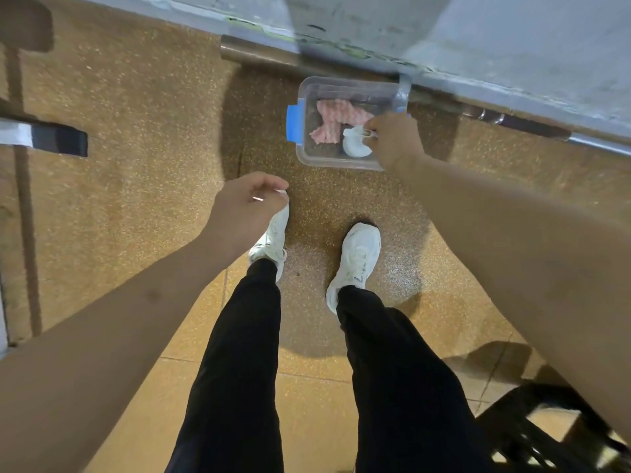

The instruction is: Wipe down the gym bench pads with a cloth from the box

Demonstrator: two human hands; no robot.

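A clear plastic box with blue latches stands on the floor against the wall, ahead of my feet. Inside lie a pink-and-white striped cloth and a white cloth. My right hand reaches over the box's right rim, and its fingertips pinch the white cloth. My left hand hangs above my left shoe with its fingers curled loosely and nothing in it. No bench pad is clearly in view.
A metal pipe runs along the base of the grey wall behind the box. A black frame sits at the bottom right, a dark equipment foot at the left. I stand on speckled yellow floor.
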